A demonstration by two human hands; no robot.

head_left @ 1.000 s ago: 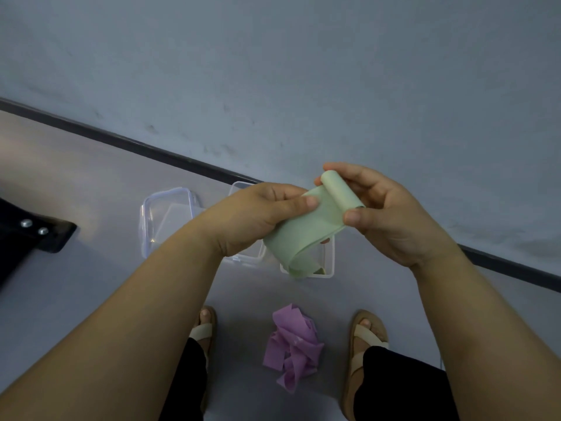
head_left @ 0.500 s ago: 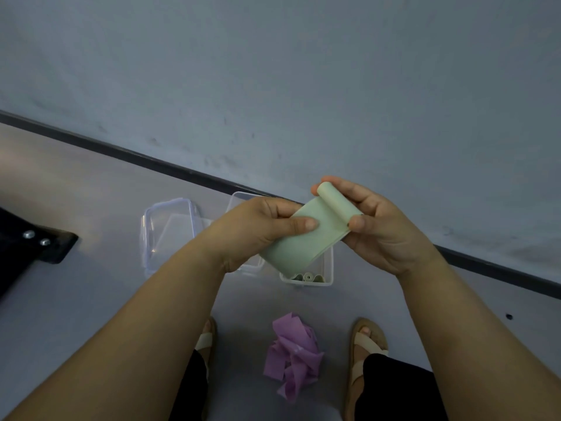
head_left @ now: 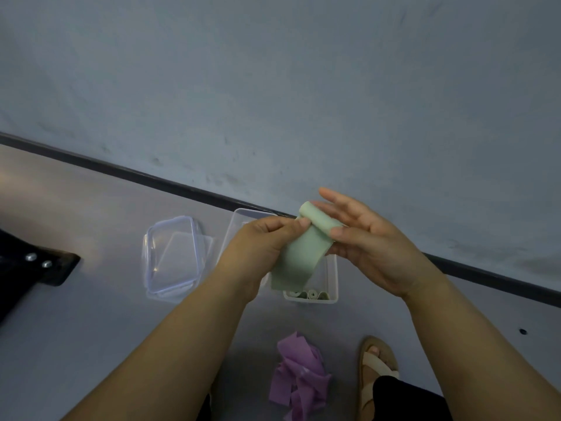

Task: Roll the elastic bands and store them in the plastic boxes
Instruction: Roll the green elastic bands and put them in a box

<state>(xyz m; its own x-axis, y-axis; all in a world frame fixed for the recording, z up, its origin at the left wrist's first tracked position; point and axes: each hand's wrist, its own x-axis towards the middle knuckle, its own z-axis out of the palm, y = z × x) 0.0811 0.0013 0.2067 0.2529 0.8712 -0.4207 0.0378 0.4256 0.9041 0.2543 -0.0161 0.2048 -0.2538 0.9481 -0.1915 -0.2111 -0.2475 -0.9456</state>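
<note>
- The left hand [head_left: 261,250] is curled, its thumb and fingertips pinching the green elastic band [head_left: 299,259] just under the rolled part.
- The right hand [head_left: 373,247] has its fingers [head_left: 337,199] stretched nearly straight behind the roll, while the thumb presses the roll's right end against them, so the roll is pinched between thumb and fingers.
- The band is held in the air between both hands, above the boxes. Its upper end is wound into a short tight roll, and the flat tail hangs down and to the left.
- Below the tail, an open clear plastic box [head_left: 333,278] stands on the floor [head_left: 91,344], with a few rolled green bands [head_left: 311,294] at its near end.
- A second clear box [head_left: 238,226] stands just beside it on the left, mostly hidden by the left hand; its contents cannot be made out.
- A clear lid [head_left: 173,256] lies flat on the floor to the left of that box.
- A loose heap of purple bands [head_left: 300,378] lies on the floor nearer the person, beside a sandalled foot [head_left: 375,363].
- A dark object [head_left: 45,268] with two metal studs sits at the left edge.
</note>
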